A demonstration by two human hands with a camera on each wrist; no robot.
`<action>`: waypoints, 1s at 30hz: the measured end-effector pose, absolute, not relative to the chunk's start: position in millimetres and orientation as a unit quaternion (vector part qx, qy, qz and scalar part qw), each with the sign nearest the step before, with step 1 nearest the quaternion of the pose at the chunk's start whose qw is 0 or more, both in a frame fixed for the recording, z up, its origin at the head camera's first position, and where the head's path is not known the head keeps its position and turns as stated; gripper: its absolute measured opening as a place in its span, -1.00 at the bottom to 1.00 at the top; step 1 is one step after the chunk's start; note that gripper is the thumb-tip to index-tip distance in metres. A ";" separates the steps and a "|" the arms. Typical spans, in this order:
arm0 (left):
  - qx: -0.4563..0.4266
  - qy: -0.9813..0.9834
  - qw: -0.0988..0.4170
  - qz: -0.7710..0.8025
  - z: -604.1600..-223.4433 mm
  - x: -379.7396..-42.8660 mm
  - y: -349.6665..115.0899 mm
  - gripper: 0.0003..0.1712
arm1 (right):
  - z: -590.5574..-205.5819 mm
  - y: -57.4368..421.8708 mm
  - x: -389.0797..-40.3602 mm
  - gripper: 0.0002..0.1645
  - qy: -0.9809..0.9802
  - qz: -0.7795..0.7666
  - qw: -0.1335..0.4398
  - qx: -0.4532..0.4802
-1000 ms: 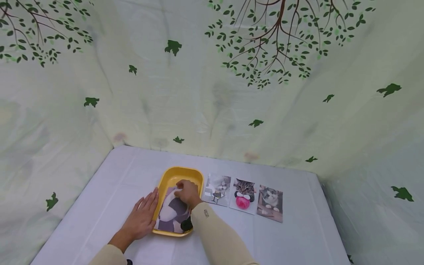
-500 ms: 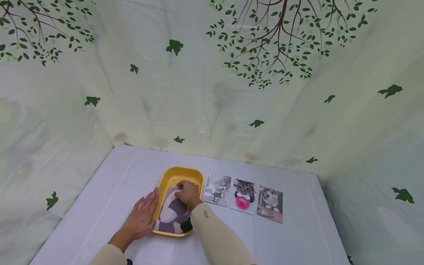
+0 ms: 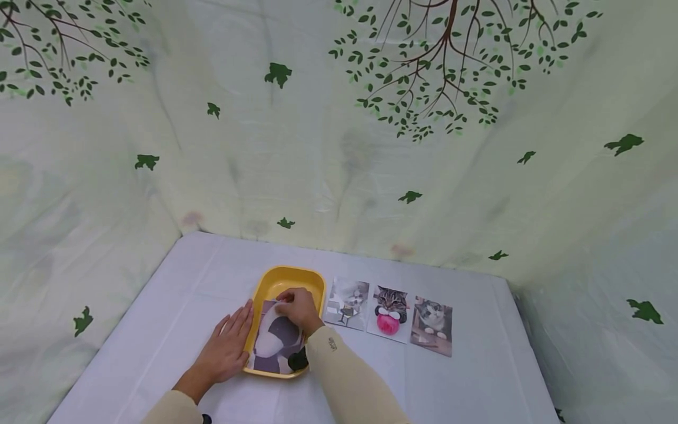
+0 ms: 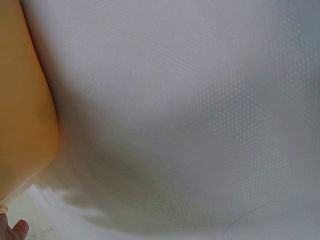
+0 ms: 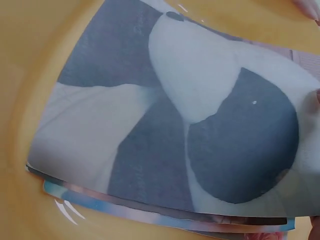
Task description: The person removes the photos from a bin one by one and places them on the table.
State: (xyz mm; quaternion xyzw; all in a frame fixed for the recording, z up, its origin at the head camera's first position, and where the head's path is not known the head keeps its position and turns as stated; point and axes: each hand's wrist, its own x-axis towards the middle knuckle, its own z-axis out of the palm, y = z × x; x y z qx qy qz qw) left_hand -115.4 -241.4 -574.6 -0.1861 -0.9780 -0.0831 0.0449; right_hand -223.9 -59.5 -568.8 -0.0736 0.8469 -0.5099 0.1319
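A yellow tray (image 3: 281, 281) stands on the white-covered table, and a stack of picture cards lies in its near part. The top card (image 3: 268, 344) has grey and white rounded patches. My right hand (image 3: 301, 310) reaches into the tray with curled fingers and grips this card at its far end. In the right wrist view the card (image 5: 215, 125) bows slightly, and coloured edges of other cards (image 5: 125, 205) show beneath it. My left hand (image 3: 228, 347) lies along the tray's left side with straight fingers. The left wrist view shows the tray's outer wall (image 4: 27, 110).
Three cat picture cards lie in a row right of the tray: a pale grey one (image 3: 346, 302), one with a pink ball (image 3: 388, 312), and a brownish one (image 3: 431, 325). A white sheet with leaf prints (image 3: 318, 147) hangs behind the table.
My right hand has shifted slightly left, and the far edge of the top card shows more plainly. The left hand, tray and row of cards have stayed put.
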 end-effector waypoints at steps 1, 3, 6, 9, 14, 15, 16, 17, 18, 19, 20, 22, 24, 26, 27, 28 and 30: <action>-0.185 -0.978 0.042 -0.081 -574.8 -115.5 -241.3 -0.09 | -568.5 -59.6 -223.8 -0.88 0.847 -0.509 0.138 -0.068; -0.183 -0.979 0.038 -0.078 -575.6 -115.6 -241.4 -0.09 | -567.8 -60.1 -223.6 -0.90 0.846 -0.509 0.148 -0.058; -0.177 -0.981 0.023 -0.075 -574.7 -115.7 -241.0 -0.08 | -566.8 -60.2 -223.4 -0.92 0.846 -0.507 0.156 -0.052; -0.175 -0.981 0.019 -0.079 -572.9 -115.7 -239.9 -0.08 | -565.3 -59.1 -223.0 -0.94 0.843 -0.512 0.156 -0.059; -0.182 -0.979 0.044 -0.079 -572.4 -115.4 -238.8 -0.15 | -563.6 -56.7 -222.8 -0.95 0.832 -0.532 0.140 -0.074; -0.183 -0.979 0.048 -0.077 -572.3 -115.3 -238.8 -0.16 | -563.1 -56.3 -222.8 -0.95 0.830 -0.536 0.137 -0.073; -0.185 -0.979 0.049 -0.076 -571.9 -115.3 -238.4 -0.17 | -562.3 -55.3 -223.0 -0.95 0.828 -0.540 0.132 -0.076; -0.186 -0.978 0.050 -0.076 -571.6 -115.4 -238.1 -0.18 | -560.9 -54.1 -223.1 -0.95 0.825 -0.544 0.129 -0.076; -0.187 -0.978 0.049 -0.077 -570.9 -115.4 -237.7 -0.17 | -559.3 -52.7 -223.3 -0.94 0.823 -0.548 0.125 -0.077; -0.187 -0.978 0.045 -0.076 -570.2 -115.5 -237.3 -0.17 | -557.4 -50.9 -223.8 -0.94 0.821 -0.552 0.122 -0.077; -0.186 -0.979 0.041 -0.075 -569.6 -115.6 -237.1 -0.16 | -555.0 -49.0 -224.3 -0.93 0.819 -0.556 0.119 -0.077; -0.187 -0.978 0.042 -0.078 -568.4 -115.5 -236.8 -0.14 | -548.6 -44.7 -225.7 -0.91 0.813 -0.566 0.119 -0.072; -0.189 -0.978 0.045 -0.078 -568.2 -115.3 -237.2 -0.13 | -542.9 -39.6 -227.6 -0.90 0.809 -0.573 0.111 -0.074; -0.191 -0.977 0.051 -0.076 -569.1 -114.9 -238.2 -0.11 | -536.1 -33.9 -229.5 -0.87 0.803 -0.582 0.100 -0.079; -0.191 -0.977 0.053 -0.076 -569.8 -114.7 -238.8 -0.10 | -532.7 -31.1 -230.5 -0.87 0.801 -0.585 0.092 -0.083; -0.192 -0.977 0.054 -0.075 -570.4 -114.8 -239.1 -0.09 | -528.8 -27.6 -231.2 -0.86 0.798 -0.590 0.081 -0.089; -0.193 -0.977 0.053 -0.073 -571.6 -115.3 -239.8 -0.06 | -519.9 -20.6 -232.4 -0.85 0.791 -0.601 0.062 -0.097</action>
